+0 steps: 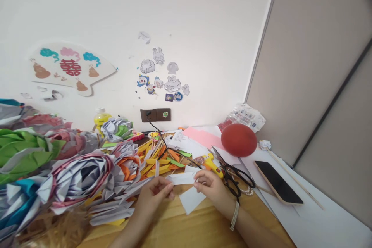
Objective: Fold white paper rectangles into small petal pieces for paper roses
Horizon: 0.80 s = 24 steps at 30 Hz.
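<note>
A folded strip of white paper [182, 178] stretches between my two hands above the wooden table. My left hand [157, 192] pinches its left end between thumb and fingers. At the other end, my right hand [210, 188] holds the strip with fingers curled in; a bracelet circles that wrist. Just below the strip lies a loose white paper piece [192, 200] on the table. Beyond my right hand are a yellow glue gun [213, 166] and black-handled scissors [232, 174], its blades pointing away.
Folded paper flowers [78, 180] are heaped at the left, beside scattered yellow, orange and green paper pieces [157, 164]. A red balloon-like oval [238, 140] sits at the back right. A phone [279, 182] lies on white sheets [328, 217]. A black cord [159, 131] runs from the wall socket [155, 114].
</note>
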Available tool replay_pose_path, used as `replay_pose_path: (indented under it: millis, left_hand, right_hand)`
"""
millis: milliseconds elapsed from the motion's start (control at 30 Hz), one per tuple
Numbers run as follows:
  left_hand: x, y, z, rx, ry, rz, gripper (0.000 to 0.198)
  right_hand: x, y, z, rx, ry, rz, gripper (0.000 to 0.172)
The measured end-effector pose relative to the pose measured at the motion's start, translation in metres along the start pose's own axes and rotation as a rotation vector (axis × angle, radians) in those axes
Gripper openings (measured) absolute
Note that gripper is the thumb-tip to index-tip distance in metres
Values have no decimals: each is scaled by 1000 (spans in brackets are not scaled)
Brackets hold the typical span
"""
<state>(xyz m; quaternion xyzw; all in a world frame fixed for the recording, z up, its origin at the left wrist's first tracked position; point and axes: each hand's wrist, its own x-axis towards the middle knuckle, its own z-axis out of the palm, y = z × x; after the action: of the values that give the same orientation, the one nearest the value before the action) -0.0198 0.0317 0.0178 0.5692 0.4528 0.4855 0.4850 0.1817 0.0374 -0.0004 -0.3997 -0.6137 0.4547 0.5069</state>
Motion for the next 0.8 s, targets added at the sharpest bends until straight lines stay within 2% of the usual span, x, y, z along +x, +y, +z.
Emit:
replay_pose_path:
  millis: [233, 367, 567, 800]
  left_hand:
    - [-3, 3, 4, -62, 21, -63, 28]
    - [-2, 3, 4, -88, 14, -84, 31]
    - [-1, 5, 2, -47, -11, -63, 30]
    - [-6, 5, 3, -3, 4, 22, 25]
  right_hand:
    - [0, -1, 1, -131, 58, -44, 11]
    - [1, -2, 1, -169, 56, -114, 3]
    - [2, -2, -2, -180, 39, -177, 5]
    - [0, -8, 3, -57, 39, -119, 6]
